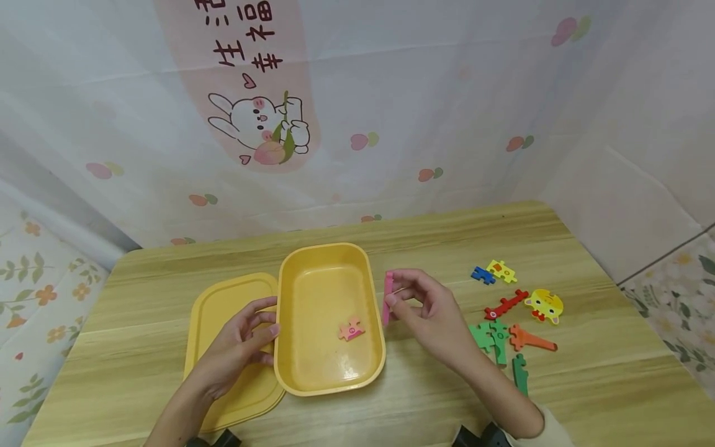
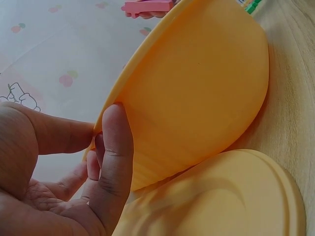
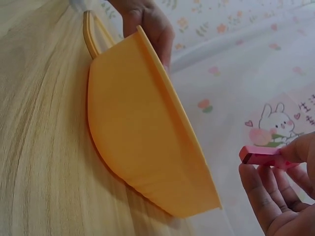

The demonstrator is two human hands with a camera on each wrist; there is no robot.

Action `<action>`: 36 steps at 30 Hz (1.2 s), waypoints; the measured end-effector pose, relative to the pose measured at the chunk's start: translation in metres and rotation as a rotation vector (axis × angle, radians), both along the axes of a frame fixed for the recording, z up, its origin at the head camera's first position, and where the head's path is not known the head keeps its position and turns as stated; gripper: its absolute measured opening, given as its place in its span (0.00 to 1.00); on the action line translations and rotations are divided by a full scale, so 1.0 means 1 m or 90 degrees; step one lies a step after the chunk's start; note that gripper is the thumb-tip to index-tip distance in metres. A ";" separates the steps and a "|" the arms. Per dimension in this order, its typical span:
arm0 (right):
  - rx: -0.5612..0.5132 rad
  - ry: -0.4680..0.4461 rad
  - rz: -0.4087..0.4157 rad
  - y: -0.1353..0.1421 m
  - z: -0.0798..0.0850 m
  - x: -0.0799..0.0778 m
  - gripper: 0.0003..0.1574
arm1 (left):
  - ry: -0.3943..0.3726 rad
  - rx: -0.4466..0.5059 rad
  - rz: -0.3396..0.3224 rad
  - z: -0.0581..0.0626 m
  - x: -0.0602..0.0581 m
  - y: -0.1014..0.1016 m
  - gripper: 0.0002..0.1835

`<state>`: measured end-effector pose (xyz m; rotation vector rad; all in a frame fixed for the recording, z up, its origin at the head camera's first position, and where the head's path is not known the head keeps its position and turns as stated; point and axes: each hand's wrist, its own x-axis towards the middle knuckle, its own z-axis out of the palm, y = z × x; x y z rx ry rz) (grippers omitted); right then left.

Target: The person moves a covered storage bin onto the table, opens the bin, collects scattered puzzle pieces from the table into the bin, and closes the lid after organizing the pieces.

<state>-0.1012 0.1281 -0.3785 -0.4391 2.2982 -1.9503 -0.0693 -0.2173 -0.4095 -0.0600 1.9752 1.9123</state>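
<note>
A yellow plastic box (image 1: 313,304) stands on the table, its near-left rim pinched between the thumb and fingers of my left hand (image 1: 237,347). Inside the box, toward its right side, lies one pale orange and pink puzzle piece (image 1: 352,329). Just beyond the box's right rim, my right hand (image 1: 432,310) pinches a pink puzzle piece (image 1: 388,298), held on edge. The right wrist view shows that pink piece (image 3: 261,155) between thumb and fingertips, level with the upper part of the box wall (image 3: 142,128). A yellow lid (image 1: 223,304) lies flat under my left hand, against the box.
To the right lie several loose puzzle pieces: a blue one (image 1: 483,275), a yellow one (image 1: 503,271), a red one (image 1: 505,305), a yellow animal head (image 1: 545,306), an orange one (image 1: 533,339) and green ones (image 1: 499,341). A printed curtain (image 1: 391,93) hangs behind the wooden table (image 1: 430,403).
</note>
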 end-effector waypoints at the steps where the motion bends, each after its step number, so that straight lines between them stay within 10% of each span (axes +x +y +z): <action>1: 0.002 0.001 0.002 -0.001 0.000 0.000 0.22 | 0.000 0.000 0.000 0.000 0.000 0.000 0.36; 36: 0.064 0.108 0.005 -0.016 -0.006 0.012 0.25 | 0.008 -0.003 -0.019 0.001 0.001 -0.002 0.36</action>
